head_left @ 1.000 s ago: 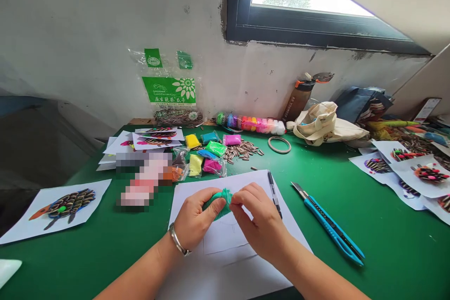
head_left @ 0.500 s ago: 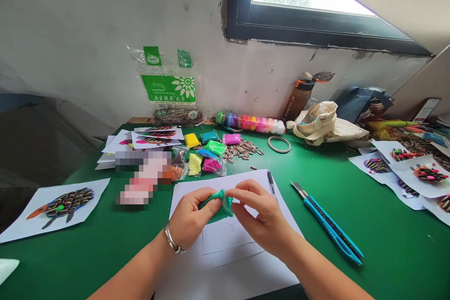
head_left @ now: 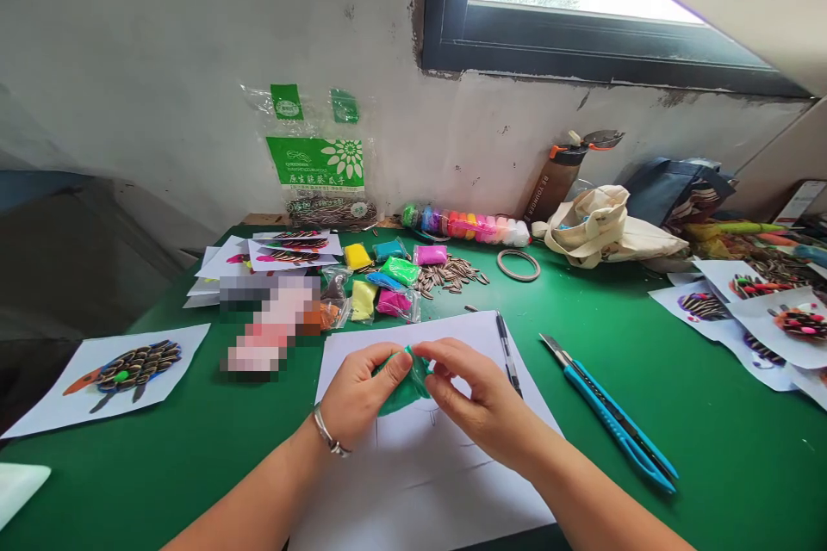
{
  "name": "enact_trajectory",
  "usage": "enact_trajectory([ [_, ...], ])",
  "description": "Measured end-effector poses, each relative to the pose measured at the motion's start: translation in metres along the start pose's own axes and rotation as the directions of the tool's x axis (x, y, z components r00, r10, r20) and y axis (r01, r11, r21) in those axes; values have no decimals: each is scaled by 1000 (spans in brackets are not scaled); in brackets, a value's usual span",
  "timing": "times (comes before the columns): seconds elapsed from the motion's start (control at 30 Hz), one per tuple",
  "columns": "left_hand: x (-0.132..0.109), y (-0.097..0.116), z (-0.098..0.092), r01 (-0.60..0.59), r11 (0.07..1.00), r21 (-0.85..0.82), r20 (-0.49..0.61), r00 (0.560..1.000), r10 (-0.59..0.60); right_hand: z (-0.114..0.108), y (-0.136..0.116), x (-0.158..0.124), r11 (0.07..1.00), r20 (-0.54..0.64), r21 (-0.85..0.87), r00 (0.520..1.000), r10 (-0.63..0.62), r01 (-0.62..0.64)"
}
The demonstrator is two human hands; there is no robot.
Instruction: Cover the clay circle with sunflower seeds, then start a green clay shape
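Note:
A teal-green packet of modelling clay [head_left: 406, 397] is between my hands, above white paper [head_left: 381, 491] with faint pencil lines. My left hand [head_left: 358, 387] wraps round the packet, thumb pressed on top. At the packet's right edge, the thumb and fingertips of my right hand [head_left: 481, 400] are pinched close together on its plastic. A black pen [head_left: 508, 353] lies along the right side of the paper. Farther right rests a blue utility knife [head_left: 617, 417], its blade pointing away from me.
Several colourful clay packets [head_left: 363, 299] lie behind the paper, beside loose sunflower seeds [head_left: 452, 274]. A seed bag [head_left: 320, 181] leans on the wall. Seed-decorated pictures [head_left: 133, 374] lie at both sides. A tape ring [head_left: 518, 265], cloth bag [head_left: 587, 228] and bottle [head_left: 552, 181] stand farther back.
The packet has turned slightly in my hands, and more of its lower side shows below my left fingers. The whole view has shifted a little.

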State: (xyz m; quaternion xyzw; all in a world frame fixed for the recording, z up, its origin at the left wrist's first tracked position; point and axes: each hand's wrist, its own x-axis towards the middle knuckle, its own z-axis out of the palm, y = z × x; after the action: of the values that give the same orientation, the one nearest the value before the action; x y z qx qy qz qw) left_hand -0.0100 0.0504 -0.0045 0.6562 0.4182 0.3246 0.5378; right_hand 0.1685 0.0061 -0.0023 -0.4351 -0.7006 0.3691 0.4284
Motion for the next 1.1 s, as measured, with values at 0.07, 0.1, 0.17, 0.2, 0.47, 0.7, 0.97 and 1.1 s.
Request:
enact_trajectory([
  [0.07,0,0,1,-8,1000,10,-22,1000,8,1,-1,0,1000,19,11,1000,14,-14],
  [0.1,-1,1,2,-3,1000,5,-30,1000,3,2,-1,1,1000,29,11,999,19,-20],
  [0.17,-2,1,4,30,999,-30,-32,999,-31,2,-4,2,1000,46,-7,999,27,-27],
  [0.2,-3,1,6,55,997,-52,-24,998,-57,2,-5,3,999,51,-23,998,31,-30],
  [0.47,-5,3,10,168,971,-171,7,985,-170,0,-13,0,995,65,-72,996,69,-64],
  [0.7,-5,4,9,179,960,-214,12,984,-180,7,-4,-4,997,42,-75,999,1,2],
  [0.97,-5,1,11,204,947,-250,0,978,-210,8,0,-4,999,35,-34,999,22,-21],
  [1.1,-4,3,11,217,932,-289,21,975,-220,12,-6,-2,997,86,20,994,69,-71],
])
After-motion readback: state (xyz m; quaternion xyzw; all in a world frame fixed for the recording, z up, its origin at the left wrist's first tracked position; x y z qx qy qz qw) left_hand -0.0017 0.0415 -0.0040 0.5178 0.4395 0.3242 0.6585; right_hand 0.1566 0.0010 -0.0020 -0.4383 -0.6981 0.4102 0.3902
